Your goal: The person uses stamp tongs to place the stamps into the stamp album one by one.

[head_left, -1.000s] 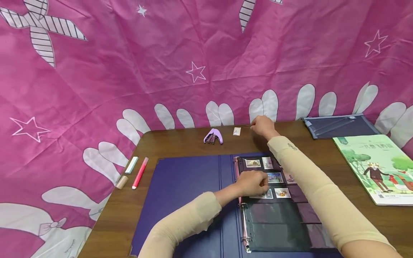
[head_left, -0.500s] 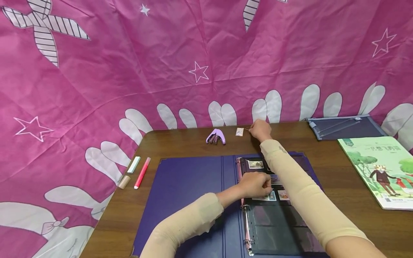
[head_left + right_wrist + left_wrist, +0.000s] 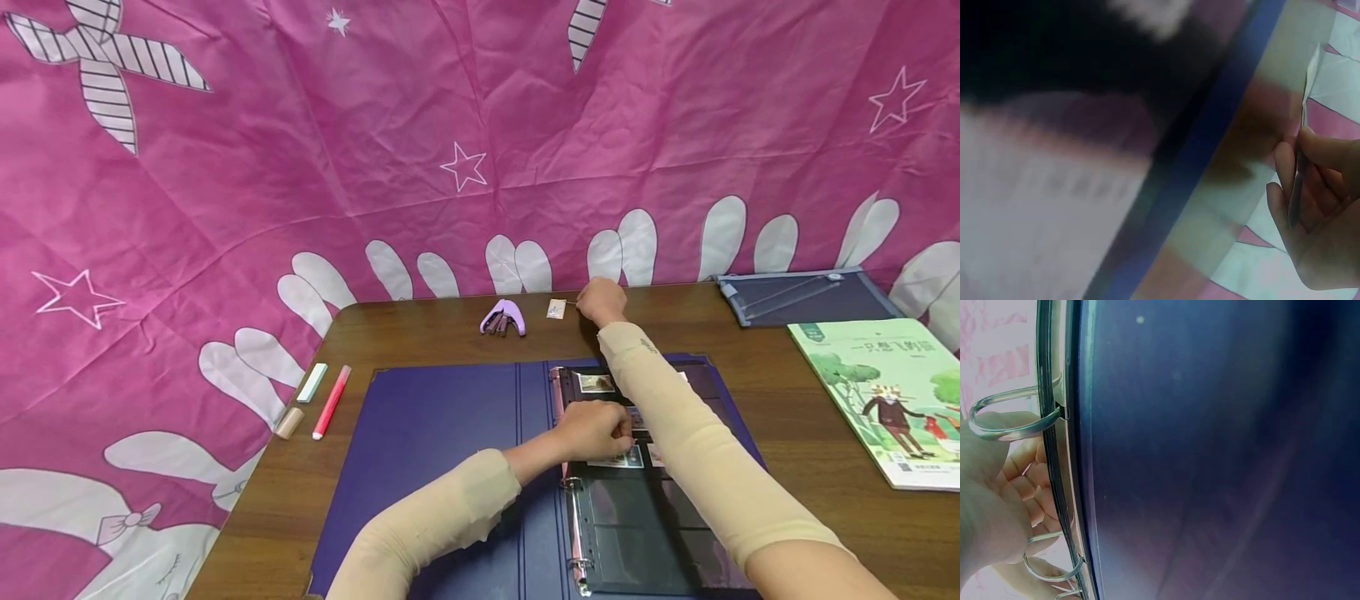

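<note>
My right hand is at the table's back edge, pinching slim metal tweezers between thumb and fingers. The tweezers point left, their tips at the edge of a small pale stamp. In the right wrist view, the stamp shows as a thin pale piece at the tips. My left hand rests over the dark pocket page of a blue ring-bound stamp album, its fingers loosely curled with nothing seen in them. Several stamps sit in the upper pockets, partly hidden by my hand and right sleeve.
A purple stapler-like tool lies left of the stamp. At the left edge are a red marker, a white-and-blue stick and a tan block. A zip pouch and green-covered book lie at right.
My right hand has moved left and slightly down with the tweezers, closer to the stamp. The left hand stays over the page. The head view has shifted slightly.
</note>
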Motion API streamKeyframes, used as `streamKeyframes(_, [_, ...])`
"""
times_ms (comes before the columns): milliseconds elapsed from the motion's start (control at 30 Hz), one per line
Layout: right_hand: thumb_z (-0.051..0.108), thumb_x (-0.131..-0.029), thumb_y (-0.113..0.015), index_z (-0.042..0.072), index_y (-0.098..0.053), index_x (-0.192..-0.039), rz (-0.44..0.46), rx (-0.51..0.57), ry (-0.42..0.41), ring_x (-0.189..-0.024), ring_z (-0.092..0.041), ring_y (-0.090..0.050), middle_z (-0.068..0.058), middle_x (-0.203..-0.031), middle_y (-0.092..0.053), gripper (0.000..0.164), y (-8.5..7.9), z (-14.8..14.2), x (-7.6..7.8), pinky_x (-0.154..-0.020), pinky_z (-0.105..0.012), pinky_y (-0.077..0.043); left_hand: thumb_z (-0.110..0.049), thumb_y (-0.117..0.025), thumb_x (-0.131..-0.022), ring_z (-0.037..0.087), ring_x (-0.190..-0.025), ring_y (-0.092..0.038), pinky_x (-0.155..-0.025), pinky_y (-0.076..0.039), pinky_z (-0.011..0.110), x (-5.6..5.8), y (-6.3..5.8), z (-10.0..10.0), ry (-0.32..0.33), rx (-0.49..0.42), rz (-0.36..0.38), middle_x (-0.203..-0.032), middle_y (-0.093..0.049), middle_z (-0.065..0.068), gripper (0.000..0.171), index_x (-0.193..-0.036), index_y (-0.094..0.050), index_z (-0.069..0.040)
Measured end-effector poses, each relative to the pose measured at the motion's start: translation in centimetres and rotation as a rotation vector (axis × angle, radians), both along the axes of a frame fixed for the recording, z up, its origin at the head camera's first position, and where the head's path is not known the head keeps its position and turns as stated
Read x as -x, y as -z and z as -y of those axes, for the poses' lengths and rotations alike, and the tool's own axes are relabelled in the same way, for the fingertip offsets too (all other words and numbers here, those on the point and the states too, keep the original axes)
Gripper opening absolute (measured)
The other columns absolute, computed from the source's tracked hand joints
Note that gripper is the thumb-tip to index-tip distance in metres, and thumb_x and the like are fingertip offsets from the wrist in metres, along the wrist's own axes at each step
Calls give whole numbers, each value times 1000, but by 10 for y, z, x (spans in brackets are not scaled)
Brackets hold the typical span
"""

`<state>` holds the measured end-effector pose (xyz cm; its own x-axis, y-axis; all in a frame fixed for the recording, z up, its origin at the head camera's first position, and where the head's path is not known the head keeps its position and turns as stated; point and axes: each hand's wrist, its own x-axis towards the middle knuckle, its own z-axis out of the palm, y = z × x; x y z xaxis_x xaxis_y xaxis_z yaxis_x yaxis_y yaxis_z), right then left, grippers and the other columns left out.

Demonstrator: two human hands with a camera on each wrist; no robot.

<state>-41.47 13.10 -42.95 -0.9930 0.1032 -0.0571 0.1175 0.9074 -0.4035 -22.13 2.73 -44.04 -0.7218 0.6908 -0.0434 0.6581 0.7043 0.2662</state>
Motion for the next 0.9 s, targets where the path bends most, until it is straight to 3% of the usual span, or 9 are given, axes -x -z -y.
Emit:
streamKeyframes(200, [23,-83,-55,7,-71,-97,16,23,66,-100,-34,-62,-18,-113,-65,27,0,-1,1,-74,-44,-54,-29,-63,-83,-4,-59,-45,-49,-33,17,0,1,-1,4,9,7,-66,-53,-16,5,-78,-64,-27])
streamKeyframes(467, [22,-82,-53,7,-72,-96,10,41,46,-99,-34,-62,-19,-113,-65,28,-1,-1,0,-72,-44,-53,-29,-62,-84,-4,-59,-46,-49,-33,17,0,0,-1,-6,24,8,-67,-53,-17,5,-79,-64,-28])
streamKeyframes(700, [24,-82,-59,13,-73,-102,-29,127,26,-106,-35,-61,-13,-115,-66,27,4,-6,0,-80,-44,-52,-28,-62,-84,-4,-58,-44,-49,-32,17,0,1,0,5,3,6,-65,-52,-16,8,-76,-62,-27])
streamKeyframes(900, [25,-83,-59,12,-73,-98,-68,192,19,-101,-32,-63,-11,-102,-71,24,-1,-12,-3,-79,-40,-51,-29,-62,-84,-4,-58,-44,-48,-32,18,0,0,1,7,-9,4,-65,-51,-16,9,-75,-60,-27])
